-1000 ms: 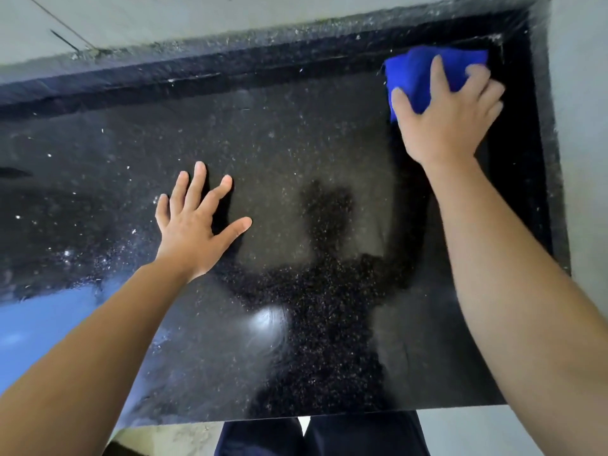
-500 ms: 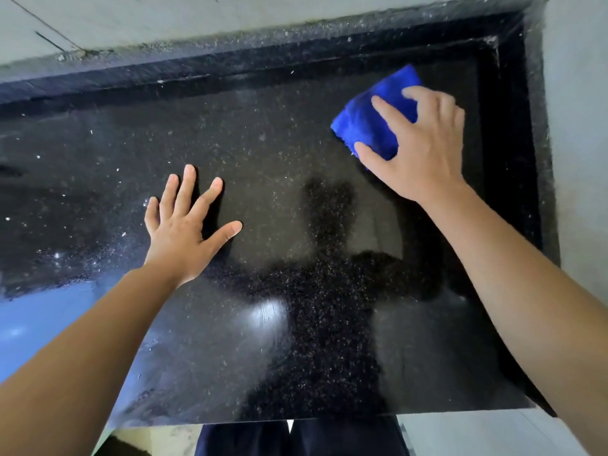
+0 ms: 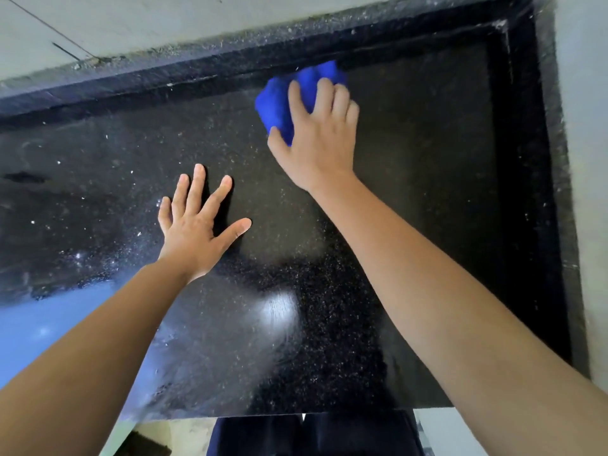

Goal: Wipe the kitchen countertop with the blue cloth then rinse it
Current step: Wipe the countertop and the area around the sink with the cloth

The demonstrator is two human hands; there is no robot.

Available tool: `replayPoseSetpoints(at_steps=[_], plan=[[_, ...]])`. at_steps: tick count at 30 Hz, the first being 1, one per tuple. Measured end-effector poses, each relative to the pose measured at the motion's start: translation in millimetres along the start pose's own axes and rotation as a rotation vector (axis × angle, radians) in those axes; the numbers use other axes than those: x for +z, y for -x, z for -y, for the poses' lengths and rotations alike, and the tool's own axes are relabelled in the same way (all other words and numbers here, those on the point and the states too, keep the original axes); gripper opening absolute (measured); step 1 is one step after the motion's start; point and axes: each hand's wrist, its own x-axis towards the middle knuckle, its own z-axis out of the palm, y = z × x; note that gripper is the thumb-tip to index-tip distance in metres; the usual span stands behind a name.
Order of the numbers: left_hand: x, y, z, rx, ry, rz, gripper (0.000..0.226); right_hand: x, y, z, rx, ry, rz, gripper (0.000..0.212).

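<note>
The black speckled countertop (image 3: pixel 411 199) fills the view, glossy with white specks on its left part. A bunched blue cloth (image 3: pixel 279 103) lies near the back edge, right of centre. My right hand (image 3: pixel 317 136) presses down on the cloth, its fingers curled over the top and covering much of it. My left hand (image 3: pixel 194 232) rests flat on the counter with fingers spread, to the left of and nearer than the cloth.
A raised black rim (image 3: pixel 513 133) borders the counter at the back and right, against pale walls (image 3: pixel 98 24). The counter's front edge (image 3: pixel 329 411) is near my legs. A bright light reflection (image 3: pixel 276 311) sits on the surface.
My right hand has swept the cloth from the far right corner leftward along the back of the counter. My left hand has stayed planted on the surface.
</note>
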Motion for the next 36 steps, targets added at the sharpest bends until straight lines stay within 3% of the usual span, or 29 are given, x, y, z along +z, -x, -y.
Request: replayPoseSetpoints(at_steps=[2, 4, 7, 10, 13, 16, 20, 22, 26, 30, 36], plan=[[0.3, 0.4, -0.3, -0.002, 0.008, -0.005, 0.073, -5.0, 8.4, -21.5, -0.113, 0.006, -0.020, 0.068], [0.2, 0.4, -1.1, 0.009, 0.010, 0.002, 0.074, -11.3, 14.4, -61.5, -0.052, 0.025, -0.060, 0.066], [0.5, -0.2, -1.3, 0.018, 0.008, 0.010, 0.074, -21.3, 14.0, -115.7, 0.257, 0.103, -0.097, 0.069], [0.5, -0.8, -3.0, 0.032, -0.002, 0.017, 0.074, -19.1, -13.5, -100.9, 0.549, 0.101, -0.051, 0.075], [-0.3, -0.8, -1.5, 0.046, -0.002, 0.007, 0.075, -10.7, -35.5, -31.5, 0.516, 0.082, 0.016, 0.077], [-0.2, -2.0, -0.6, 0.057, -0.037, 0.012, 0.076, -2.6, -33.9, 35.8, 0.367, 0.077, 0.071, 0.078], [-14.3, -5.1, 1.4, 0.117, -0.036, -0.024, 0.072, -9.5, -12.2, 22.0, 0.011, 0.091, 0.139, 0.075], [-27.1, -9.0, 14.8, 0.170, 0.061, -0.071, 0.065, -14.1, 4.4, -11.3, 0.067, 0.088, 0.086, 0.074], [-42.8, -11.5, 84.1, 0.228, 0.017, -0.214, 0.063, -12.7, 32.5, -26.0, 0.454, 0.147, 0.064, 0.073], [-45.6, -6.4, 164.4, 0.150, -0.051, -0.251, 0.062, 3.3, -3.1, 47.9, 0.595, 0.142, 0.031, 0.072], [-43.7, -5.6, 217.8, 0.085, -0.054, -0.204, 0.062, 40.7, -26.5, 221.3, 0.396, 0.069, -0.029, 0.070]])
